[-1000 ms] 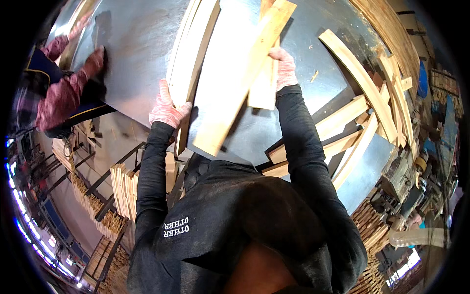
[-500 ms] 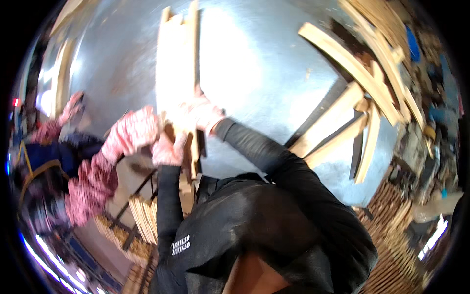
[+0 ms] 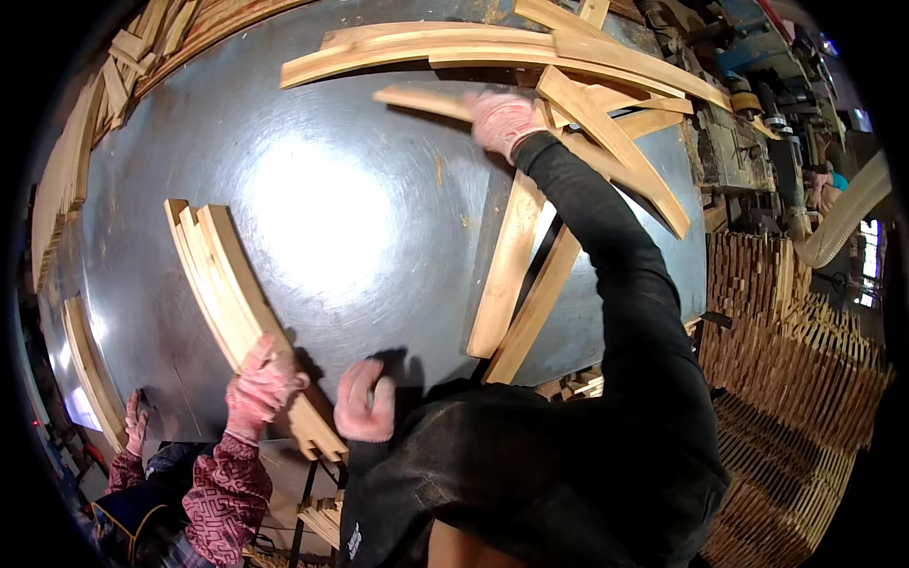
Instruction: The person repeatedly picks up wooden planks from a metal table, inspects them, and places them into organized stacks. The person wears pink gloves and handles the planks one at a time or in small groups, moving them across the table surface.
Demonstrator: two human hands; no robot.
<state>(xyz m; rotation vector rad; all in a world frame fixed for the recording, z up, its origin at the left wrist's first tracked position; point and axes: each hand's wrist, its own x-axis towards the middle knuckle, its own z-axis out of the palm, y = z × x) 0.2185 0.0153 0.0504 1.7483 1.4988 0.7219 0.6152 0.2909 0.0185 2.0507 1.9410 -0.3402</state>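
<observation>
My right hand (image 3: 504, 123), in a pink and white glove, reaches out to the far side of the metal table. Its fingers are closed over a curved wooden slat (image 3: 417, 98), whose left end sticks out past the glove. Other curved slats (image 3: 606, 133) lie crossed around that hand. My left hand (image 3: 365, 402), gloved alike, is near my body above the table's front edge, fingers curled in and nothing visible in them. To its left, a co-worker's gloved hand (image 3: 263, 386) rests on a bundle of curved slats (image 3: 222, 279), apart from my hand.
The shiny metal table (image 3: 398, 284) carries two more slats (image 3: 516, 275) slanting toward me and long slats (image 3: 454, 43) along its far side. Stacked wood (image 3: 80, 142) lines the far left. Tall slat stacks (image 3: 795, 369) and machinery (image 3: 748, 104) stand at right.
My view has swung right. Both my hands have left the slat bundle, which the co-worker's hand now holds. My right hand has moved to the slats at the far right and closed on one.
</observation>
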